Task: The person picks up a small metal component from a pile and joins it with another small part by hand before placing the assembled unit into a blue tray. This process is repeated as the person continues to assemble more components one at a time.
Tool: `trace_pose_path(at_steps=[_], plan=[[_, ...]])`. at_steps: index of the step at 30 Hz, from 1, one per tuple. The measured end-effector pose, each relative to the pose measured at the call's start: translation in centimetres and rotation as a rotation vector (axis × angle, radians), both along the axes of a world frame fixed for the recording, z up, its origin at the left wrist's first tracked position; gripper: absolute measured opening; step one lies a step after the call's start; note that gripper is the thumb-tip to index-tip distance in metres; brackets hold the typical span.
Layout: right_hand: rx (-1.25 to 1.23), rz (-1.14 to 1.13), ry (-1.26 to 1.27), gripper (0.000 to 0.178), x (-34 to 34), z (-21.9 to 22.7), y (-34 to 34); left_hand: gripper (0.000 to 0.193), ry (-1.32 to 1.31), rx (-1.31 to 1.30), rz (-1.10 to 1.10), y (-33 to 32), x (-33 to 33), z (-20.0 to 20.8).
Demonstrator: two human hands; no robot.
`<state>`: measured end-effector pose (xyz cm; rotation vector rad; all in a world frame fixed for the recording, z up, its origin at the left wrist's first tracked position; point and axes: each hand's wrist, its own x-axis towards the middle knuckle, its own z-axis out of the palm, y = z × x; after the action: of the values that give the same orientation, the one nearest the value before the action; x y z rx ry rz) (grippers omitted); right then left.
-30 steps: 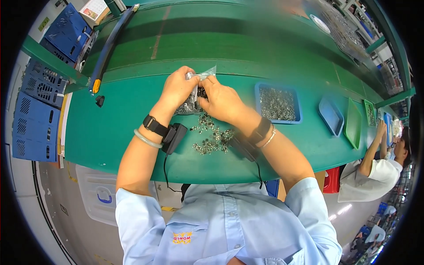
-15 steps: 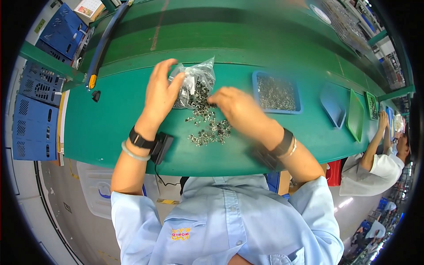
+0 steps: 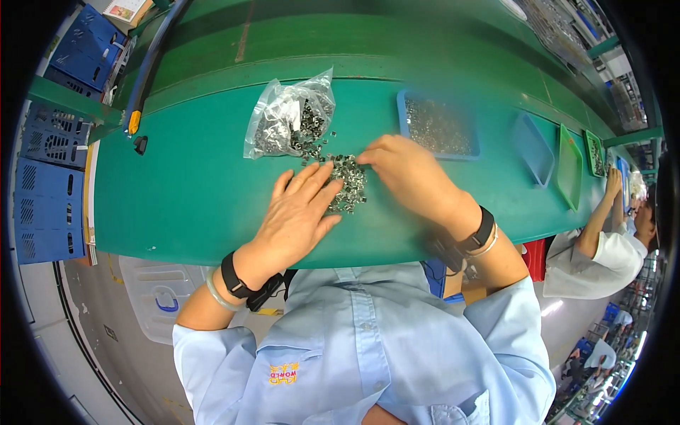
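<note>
A heap of small shiny metal parts (image 3: 348, 185) lies on the green table between my hands. My left hand (image 3: 301, 212) is open, palm down, its spread fingertips against the heap's left side. From the right, my right hand (image 3: 407, 170) touches the heap's edge with its fingers curled in and pressed together; whatever is under them is hidden. Just beyond my left hand, a clear plastic bag (image 3: 273, 127) lies on its side, still holding many of the same parts. Some trail from its mouth toward the heap.
A blue tray (image 3: 443, 156) full of small metal parts stands at the far right. Beyond it are another blue tray (image 3: 533, 149), a green tray (image 3: 569, 170) and a small green bin (image 3: 593, 152). A co-worker (image 3: 598, 248) sits at the right. Blue crates (image 3: 53, 205) stand at the left.
My left hand has left the bag and come down to the heap. My right hand has moved from the bag's mouth to the heap's right side. The scattered parts are gathered closer.
</note>
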<state>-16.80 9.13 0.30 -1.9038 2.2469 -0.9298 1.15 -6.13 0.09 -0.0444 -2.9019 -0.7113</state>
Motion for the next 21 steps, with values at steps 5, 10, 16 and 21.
trace_pose_path(at_steps=[5, 10, 16, 21], plan=[[0.112, -0.023, -0.023, 0.022, 2.5, 0.8, 2.2, 0.044, -0.009, -0.051, 0.007, -0.8, -0.6, 0.1], [0.141, 0.07, 0.033, 0.021, 3.0, -0.9, 0.7, 0.041, 0.021, -0.109, -0.019, -0.9, -1.7, -0.3], [-0.04, -0.068, -0.158, 0.017, 1.0, -1.0, 0.6, 0.038, -0.028, -0.057, -0.084, -1.3, -2.6, 0.7], [-0.079, -0.2, -0.148, 0.015, -1.4, 0.1, -0.3, 0.037, 0.039, -0.062, -0.018, -1.4, -1.6, 1.0]])
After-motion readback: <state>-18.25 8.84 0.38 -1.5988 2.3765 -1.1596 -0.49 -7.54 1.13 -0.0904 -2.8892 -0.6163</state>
